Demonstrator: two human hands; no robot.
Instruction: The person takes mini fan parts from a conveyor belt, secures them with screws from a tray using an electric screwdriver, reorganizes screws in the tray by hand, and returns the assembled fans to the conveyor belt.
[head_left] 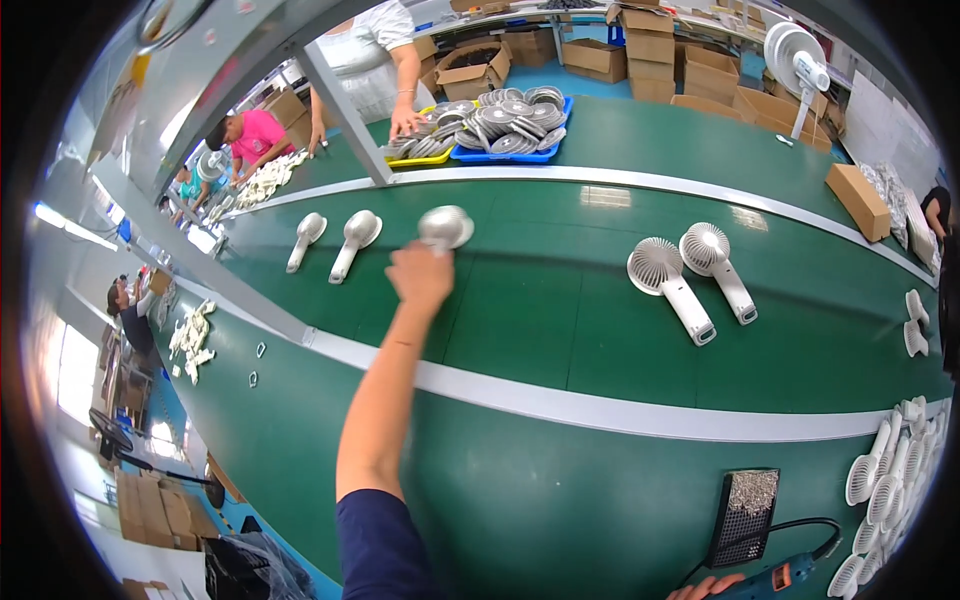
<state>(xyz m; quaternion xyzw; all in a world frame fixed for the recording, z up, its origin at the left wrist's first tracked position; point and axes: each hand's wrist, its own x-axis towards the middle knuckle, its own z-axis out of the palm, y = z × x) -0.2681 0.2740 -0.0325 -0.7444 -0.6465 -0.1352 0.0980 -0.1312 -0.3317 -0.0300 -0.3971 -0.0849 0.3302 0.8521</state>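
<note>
My left hand point(424, 276) is stretched out over the green conveyor belt point(520, 300), its fingers closed around a white handheld fan point(446, 228). The round head shows beyond my fingers, slightly blurred, and the handle is hidden by the hand. To its left on the belt lie two more handheld fans, one nearer point(357, 243) and one farther off point(307, 240). Farther right, two others lie with grilles up, a left one point(670, 285) and a right one point(718, 268). At the lower edge my right hand point(704, 588), partly cut off, grips an electric screwdriver point(778, 578).
A black tray of small screws point(750, 495) sits near the screwdriver's cable. Many fan parts point(885, 490) are piled at right. Across the belt, a person stands by blue point(505, 155) and yellow point(420, 160) trays of grey discs. A metal post point(345, 115) rises at left.
</note>
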